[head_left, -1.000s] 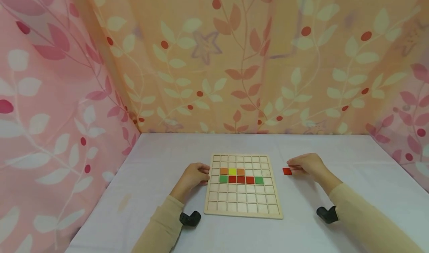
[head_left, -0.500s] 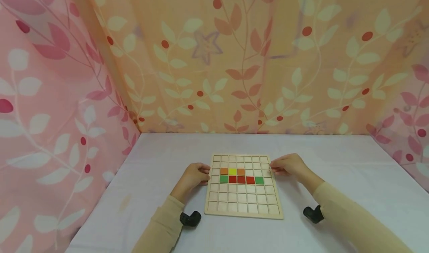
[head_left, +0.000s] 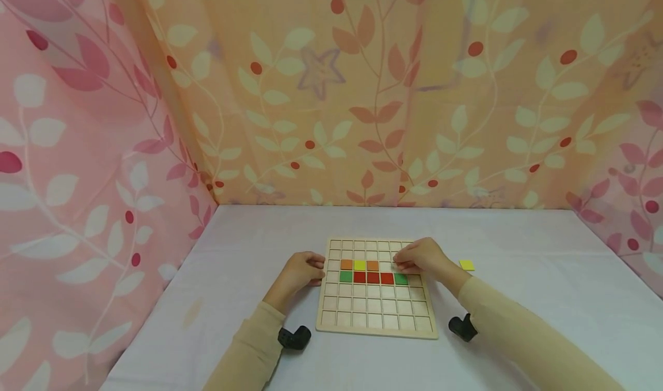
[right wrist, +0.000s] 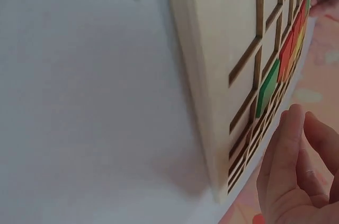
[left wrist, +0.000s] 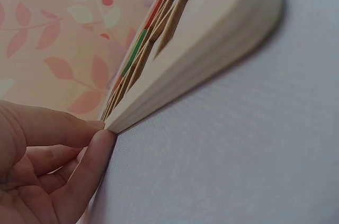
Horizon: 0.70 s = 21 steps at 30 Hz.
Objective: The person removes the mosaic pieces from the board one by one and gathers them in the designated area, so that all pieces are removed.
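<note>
A square wooden grid board [head_left: 375,322] lies on the table with coloured square tiles in its cells. One row holds orange, a yellow tile [head_left: 359,265] and orange. The row nearer the person has green, three red tiles [head_left: 373,278] side by side, then green. My left hand [head_left: 302,270] pinches the board's left edge between thumb and finger, plain in the left wrist view. Over the board's right part is my right hand [head_left: 425,254], fingertips drawn together just above the right green tile [head_left: 401,279]. The red tile it took is hidden behind its fingers.
A loose yellow tile [head_left: 466,265] lies on the white tablecloth [head_left: 259,230], right of the board and behind the right wrist. Leaf-patterned fabric [head_left: 321,120] hangs behind and at both sides. Black wrist cameras [head_left: 294,338] jut from the sleeves.
My right hand has moved left from the table onto the board, and the red tile it was touching has gone from the table. A yellow tile is uncovered there. The left hand stays put.
</note>
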### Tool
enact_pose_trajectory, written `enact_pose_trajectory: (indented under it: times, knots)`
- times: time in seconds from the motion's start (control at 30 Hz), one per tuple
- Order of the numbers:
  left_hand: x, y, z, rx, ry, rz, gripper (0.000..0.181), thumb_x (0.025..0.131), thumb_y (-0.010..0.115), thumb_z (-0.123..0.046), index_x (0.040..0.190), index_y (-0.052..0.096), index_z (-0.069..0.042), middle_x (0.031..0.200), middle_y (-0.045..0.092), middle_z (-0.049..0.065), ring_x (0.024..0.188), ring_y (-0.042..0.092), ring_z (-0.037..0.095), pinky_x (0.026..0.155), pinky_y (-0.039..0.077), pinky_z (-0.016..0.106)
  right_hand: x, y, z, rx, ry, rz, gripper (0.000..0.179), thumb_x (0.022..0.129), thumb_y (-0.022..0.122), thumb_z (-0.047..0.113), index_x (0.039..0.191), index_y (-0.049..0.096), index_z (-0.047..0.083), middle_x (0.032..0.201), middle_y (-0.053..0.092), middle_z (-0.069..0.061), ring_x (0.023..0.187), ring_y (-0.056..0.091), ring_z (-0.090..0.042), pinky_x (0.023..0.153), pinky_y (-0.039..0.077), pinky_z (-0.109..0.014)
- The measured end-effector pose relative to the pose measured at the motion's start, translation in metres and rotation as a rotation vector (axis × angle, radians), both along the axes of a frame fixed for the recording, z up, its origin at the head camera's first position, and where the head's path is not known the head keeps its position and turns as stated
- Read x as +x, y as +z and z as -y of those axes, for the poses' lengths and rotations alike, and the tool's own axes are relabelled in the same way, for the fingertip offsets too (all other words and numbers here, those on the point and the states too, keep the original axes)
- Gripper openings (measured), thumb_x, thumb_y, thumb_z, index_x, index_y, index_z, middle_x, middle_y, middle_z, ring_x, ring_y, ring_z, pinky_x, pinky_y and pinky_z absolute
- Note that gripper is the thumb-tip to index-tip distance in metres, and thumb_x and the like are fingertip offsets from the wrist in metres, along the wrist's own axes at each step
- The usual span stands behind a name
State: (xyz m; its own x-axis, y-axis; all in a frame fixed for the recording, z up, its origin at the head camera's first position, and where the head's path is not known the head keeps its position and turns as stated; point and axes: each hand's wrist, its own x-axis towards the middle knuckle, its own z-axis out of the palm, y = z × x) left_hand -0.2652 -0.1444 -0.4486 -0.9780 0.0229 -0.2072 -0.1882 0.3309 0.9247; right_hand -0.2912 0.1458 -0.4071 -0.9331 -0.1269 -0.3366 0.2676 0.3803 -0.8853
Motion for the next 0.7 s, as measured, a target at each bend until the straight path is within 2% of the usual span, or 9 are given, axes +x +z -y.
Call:
enact_pose_trajectory:
  times: [0.27,0.47,0.7]
  knots:
    - [0.000,-0.001,0.001,-0.003,0.009,0.008,0.035,0.083,0.068,0.010,0.118,0.063,0.007,0.101,0.064,0.015,0.076,0.061,0.014,0.064,0.060,0.026,-0.005,-0.004,0.018,-0.053,-0.008,0.014,0.022,0.089,0.071,0.005,0.103,0.070,-0.012,0.069,0.071,-0.003,0.056,0.065,-0.009,0.060,0.060,-0.025]
    - [0.001,0.000,-0.001,-0.004,0.010,0.022,0.035,0.084,0.068,0.009,0.119,0.063,0.006,0.102,0.064,0.014,0.077,0.062,0.014,0.064,0.059,0.025,-0.005,-0.006,0.026,-0.007,0.011,0.005,0.021,0.089,0.071,0.006,0.102,0.072,-0.010,0.073,0.071,-0.004,0.056,0.064,-0.009,0.060,0.060,-0.024]
    - [0.000,0.001,-0.001,0.014,-0.003,0.003,0.036,0.082,0.068,0.011,0.117,0.064,0.008,0.102,0.064,0.017,0.079,0.063,0.016,0.065,0.060,0.027,-0.005,-0.007,0.031,0.029,0.019,-0.006,0.021,0.089,0.072,0.009,0.102,0.073,-0.008,0.078,0.074,-0.007,0.057,0.065,-0.009,0.060,0.060,-0.023]
